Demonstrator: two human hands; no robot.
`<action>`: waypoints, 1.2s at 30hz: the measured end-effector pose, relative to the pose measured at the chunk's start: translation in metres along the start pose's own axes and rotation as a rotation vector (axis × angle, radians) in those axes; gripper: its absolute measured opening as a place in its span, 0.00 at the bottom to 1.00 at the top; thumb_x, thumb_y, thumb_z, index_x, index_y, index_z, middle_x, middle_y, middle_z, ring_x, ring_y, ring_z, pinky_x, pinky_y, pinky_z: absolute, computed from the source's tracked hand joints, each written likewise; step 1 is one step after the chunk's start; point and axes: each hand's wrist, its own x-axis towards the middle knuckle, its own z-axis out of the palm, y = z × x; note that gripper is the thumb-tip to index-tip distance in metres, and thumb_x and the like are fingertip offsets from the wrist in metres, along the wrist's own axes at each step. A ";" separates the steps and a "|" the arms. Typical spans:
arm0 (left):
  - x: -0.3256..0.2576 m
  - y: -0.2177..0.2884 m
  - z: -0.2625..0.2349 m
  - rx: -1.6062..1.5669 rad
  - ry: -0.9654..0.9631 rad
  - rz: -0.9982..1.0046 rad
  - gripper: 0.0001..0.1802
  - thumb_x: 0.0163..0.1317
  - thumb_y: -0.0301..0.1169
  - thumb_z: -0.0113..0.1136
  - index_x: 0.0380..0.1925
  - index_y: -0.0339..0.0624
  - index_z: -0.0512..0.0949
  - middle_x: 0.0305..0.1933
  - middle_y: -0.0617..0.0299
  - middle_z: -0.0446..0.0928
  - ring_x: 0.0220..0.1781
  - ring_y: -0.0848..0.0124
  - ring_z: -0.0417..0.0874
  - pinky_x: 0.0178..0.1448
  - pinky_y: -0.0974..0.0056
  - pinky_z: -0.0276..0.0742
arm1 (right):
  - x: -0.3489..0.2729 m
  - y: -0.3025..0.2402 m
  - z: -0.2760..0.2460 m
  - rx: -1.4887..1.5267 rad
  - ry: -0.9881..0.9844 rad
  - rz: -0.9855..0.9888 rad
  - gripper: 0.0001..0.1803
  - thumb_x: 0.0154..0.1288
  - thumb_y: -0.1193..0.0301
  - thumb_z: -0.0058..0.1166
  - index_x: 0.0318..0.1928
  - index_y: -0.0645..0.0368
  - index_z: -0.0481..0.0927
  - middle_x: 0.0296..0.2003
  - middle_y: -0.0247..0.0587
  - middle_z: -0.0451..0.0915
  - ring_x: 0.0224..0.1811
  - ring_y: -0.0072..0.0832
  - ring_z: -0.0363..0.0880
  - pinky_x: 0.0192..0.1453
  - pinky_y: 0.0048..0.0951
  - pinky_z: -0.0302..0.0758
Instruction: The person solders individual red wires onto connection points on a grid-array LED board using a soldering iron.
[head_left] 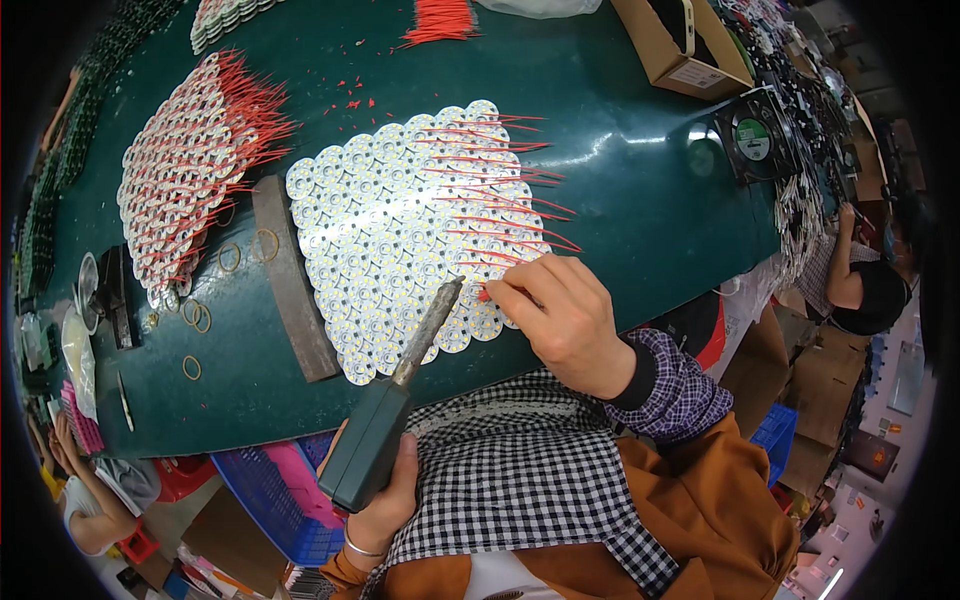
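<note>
Green table (620,190): round LED boards (400,230) laid overlapping. Left hand (385,505) clamped on soldering iron (395,400); right hand (560,320) pinching red wire (484,294), best steadied at the tip.

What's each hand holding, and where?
Left hand grips the soldering iron by its dark handle. Right hand pinches a red wire at its end.

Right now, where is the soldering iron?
In the head view, the soldering iron sits low and centre, held in the left hand, its tip over the white round boards beside the right hand.
</note>
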 end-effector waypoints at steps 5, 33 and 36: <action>-0.005 0.000 -0.003 -0.060 0.032 -0.022 0.15 0.62 0.21 0.71 0.49 0.33 0.84 0.43 0.59 0.85 0.39 0.74 0.83 0.44 0.67 0.80 | -0.001 -0.005 0.000 0.061 0.058 -0.018 0.12 0.55 0.75 0.60 0.41 0.64 0.83 0.35 0.37 0.78 0.37 0.32 0.79 0.41 0.33 0.75; -0.012 -0.007 -0.005 -0.082 0.032 0.021 0.16 0.62 0.20 0.71 0.51 0.32 0.83 0.44 0.59 0.85 0.35 0.74 0.83 0.39 0.69 0.79 | -0.002 -0.009 0.001 0.062 -0.018 -0.003 0.13 0.54 0.76 0.60 0.41 0.64 0.83 0.35 0.38 0.77 0.38 0.32 0.78 0.40 0.32 0.75; -0.013 -0.004 -0.003 -0.110 0.050 0.052 0.18 0.62 0.18 0.70 0.53 0.32 0.82 0.47 0.58 0.85 0.40 0.74 0.84 0.43 0.69 0.80 | -0.003 -0.012 -0.005 0.092 0.045 0.006 0.14 0.55 0.76 0.60 0.43 0.64 0.83 0.36 0.38 0.78 0.38 0.33 0.79 0.41 0.33 0.76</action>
